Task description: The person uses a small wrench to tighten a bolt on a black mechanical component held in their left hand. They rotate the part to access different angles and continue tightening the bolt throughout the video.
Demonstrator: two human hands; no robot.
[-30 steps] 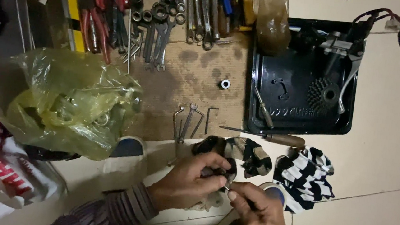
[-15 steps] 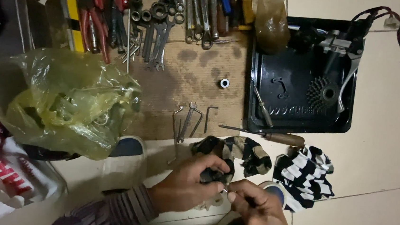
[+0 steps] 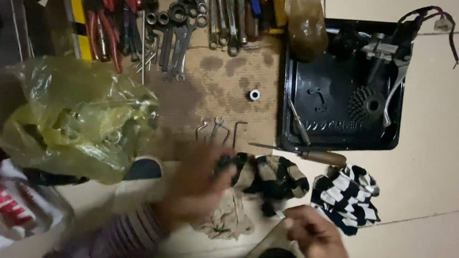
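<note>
My left hand (image 3: 195, 189) is blurred with motion, low in the middle of the view. Its fingertips are at the dark edge of a black and white cloth (image 3: 280, 176), and I cannot make out whether it grips anything. My right hand (image 3: 313, 242) is at the bottom right, fingers pinched on a small pale metal part (image 3: 279, 214) that sticks out toward the cloth. A dirty beige rag (image 3: 228, 219) lies between the two hands. A striped black and white cloth (image 3: 347, 195) lies to the right of them.
A black tray (image 3: 299, 80) at upper right holds a sprocket, a lever and wires. Wrenches, pliers and sockets (image 3: 178, 16) lie along the top on a brown board. A yellow plastic bag (image 3: 72, 116) is at left. Hex keys (image 3: 218, 129) and a wooden-handled tool (image 3: 320, 156) lie nearby.
The hands were together around a small part; they have now come apart. My left hand has swung up and left toward the cloth, and my right hand has dropped slightly right.
</note>
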